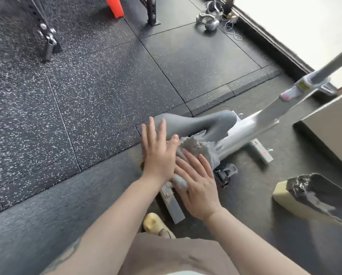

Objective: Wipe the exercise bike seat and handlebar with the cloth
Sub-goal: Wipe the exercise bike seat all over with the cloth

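Note:
The grey bike seat (197, 124) lies in the middle of the view, its nose pointing right. A crumpled grey cloth (199, 147) rests on its near side. My right hand (197, 185) lies flat on the cloth, fingers spread, pressing it onto the seat. My left hand (158, 149) is flat on the seat's wide rear end, fingers extended, holding nothing. The silver frame (265, 120) runs up to the right toward the handlebar post (328, 70); the handlebar itself is out of view.
A pedal (223, 173) hangs below the seat and a base bar (172, 203) lies on the floor. A foam block with black wrap (312, 197) sits at the right beside a beige box (332, 128). A rack post (152, 10), orange object (114, 5) and cables (211, 18) stand farther off.

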Available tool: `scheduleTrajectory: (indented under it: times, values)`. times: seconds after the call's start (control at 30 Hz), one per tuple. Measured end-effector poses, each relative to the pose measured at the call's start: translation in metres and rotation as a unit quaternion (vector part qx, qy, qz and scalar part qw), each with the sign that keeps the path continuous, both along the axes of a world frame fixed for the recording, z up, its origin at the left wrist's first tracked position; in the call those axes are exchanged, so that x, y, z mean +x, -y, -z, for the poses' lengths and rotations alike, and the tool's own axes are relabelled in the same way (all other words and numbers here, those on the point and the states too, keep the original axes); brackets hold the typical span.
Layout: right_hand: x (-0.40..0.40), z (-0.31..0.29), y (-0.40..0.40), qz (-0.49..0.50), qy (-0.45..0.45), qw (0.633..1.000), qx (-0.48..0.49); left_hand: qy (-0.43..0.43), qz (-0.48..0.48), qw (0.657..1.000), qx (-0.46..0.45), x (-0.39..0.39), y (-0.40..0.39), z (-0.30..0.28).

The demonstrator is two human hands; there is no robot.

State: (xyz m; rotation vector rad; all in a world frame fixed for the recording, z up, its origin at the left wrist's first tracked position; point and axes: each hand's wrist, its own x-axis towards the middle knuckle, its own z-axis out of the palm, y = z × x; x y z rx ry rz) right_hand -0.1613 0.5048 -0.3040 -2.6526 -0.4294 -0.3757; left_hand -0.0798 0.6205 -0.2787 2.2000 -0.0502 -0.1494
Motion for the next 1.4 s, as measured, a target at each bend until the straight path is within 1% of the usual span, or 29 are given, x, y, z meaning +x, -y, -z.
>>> scheduleTrajectory:
  times: [0.03,0.1,0.17,0.2,0.23,0.3,0.37,0.43,0.5,0.57,0.6,0.63,0.7,0.73,0.77,0.8,0.87,0.93,0.97,1.0,1.07,1.13,1.17,1.2,1.23,1.3,1.33,1.37,1.4]
  values:
    - [0.0,-0.004,-0.008,0.071,-0.021,0.997,0.038,0.003,-0.004,1.0,0.01,-0.002,0.003,0.001]
    - [0.014,-0.02,-0.019,0.19,-0.069,0.976,0.085,0.021,-0.007,0.998,0.056,-0.005,0.007,0.002]
    - [0.03,-0.032,-0.024,0.246,-0.121,0.958,0.086,0.045,0.001,0.993,0.108,-0.008,0.01,0.002]
    - [0.031,-0.033,-0.026,0.243,-0.133,0.958,0.068,0.049,0.007,0.992,0.119,-0.008,0.01,0.003]
    - [0.024,-0.033,-0.026,0.218,-0.134,0.965,0.049,0.045,0.016,0.991,0.124,-0.007,0.009,0.004]
    - [-0.001,-0.032,-0.021,0.138,-0.127,0.982,0.001,0.03,0.042,0.989,0.137,-0.003,0.004,0.008]
    - [-0.018,-0.03,-0.008,0.062,-0.136,0.988,-0.051,0.016,0.061,0.986,0.157,0.001,0.0,0.012]
    - [0.0,-0.031,0.004,0.043,-0.131,0.987,-0.079,0.012,0.064,0.983,0.173,0.004,0.0,0.012]
    - [0.028,-0.038,0.001,0.094,-0.146,0.983,-0.063,0.004,0.062,0.983,0.174,0.006,0.002,0.01]
    - [0.026,-0.037,-0.019,0.168,-0.157,0.973,-0.017,-0.003,0.063,0.985,0.161,0.005,0.001,0.006]
    - [0.015,-0.034,-0.029,0.187,-0.151,0.971,0.006,-0.004,0.07,0.985,0.159,0.005,0.0,0.005]
    - [-0.001,-0.03,-0.038,0.183,-0.146,0.972,0.017,-0.002,0.082,0.983,0.163,0.005,-0.002,0.004]
    - [-0.022,-0.029,-0.034,0.128,-0.139,0.982,-0.012,0.011,0.105,0.979,0.175,0.004,-0.009,0.005]
    - [-0.018,-0.029,-0.023,0.104,-0.134,0.985,-0.038,0.021,0.117,0.977,0.18,0.005,-0.012,0.006]
    - [-0.007,-0.03,-0.012,0.1,-0.138,0.984,-0.056,0.029,0.13,0.974,0.181,0.006,-0.015,0.006]
    - [0.007,-0.034,-0.005,0.12,-0.154,0.979,-0.057,0.032,0.144,0.972,0.183,0.007,-0.017,0.005]
    - [0.029,-0.039,-0.011,0.215,-0.171,0.961,-0.004,0.038,0.173,0.967,0.184,0.008,-0.025,0.005]
    - [0.035,-0.038,-0.039,0.306,-0.144,0.94,0.044,0.059,0.208,0.959,0.182,0.012,-0.035,0.004]
    - [0.03,-0.033,-0.054,0.332,-0.13,0.933,0.052,0.071,0.228,0.956,0.172,0.016,-0.042,0.004]
    - [0.021,-0.028,-0.067,0.342,-0.116,0.931,0.055,0.081,0.248,0.953,0.155,0.021,-0.049,0.003]
    - [0.004,-0.024,-0.075,0.308,-0.112,0.943,0.049,0.089,0.282,0.948,0.121,0.032,-0.058,0.002]
    - [0.009,-0.025,-0.055,0.269,-0.121,0.955,0.019,0.094,0.313,0.937,0.123,0.04,-0.062,0.001]
    - [0.02,-0.029,-0.043,0.27,-0.133,0.954,0.018,0.102,0.324,0.931,0.131,0.043,-0.062,0.002]
    - [0.033,-0.032,-0.033,0.295,-0.143,0.944,0.028,0.107,0.332,0.927,0.138,0.044,-0.062,0.003]
    - [0.045,-0.035,-0.029,0.337,-0.152,0.928,0.048,0.108,0.338,0.925,0.138,0.044,-0.062,0.003]
    - [0.058,-0.035,-0.044,0.434,-0.135,0.889,0.059,0.099,0.346,0.925,0.125,0.045,-0.064,0.004]
    - [0.057,-0.031,-0.061,0.466,-0.12,0.875,0.044,0.094,0.35,0.925,0.113,0.046,-0.065,0.004]
    - [0.049,-0.026,-0.079,0.472,-0.107,0.875,0.028,0.089,0.355,0.926,0.098,0.048,-0.067,0.003]
    - [0.038,-0.021,-0.096,0.453,-0.096,0.886,0.013,0.084,0.361,0.925,0.082,0.051,-0.069,0.003]
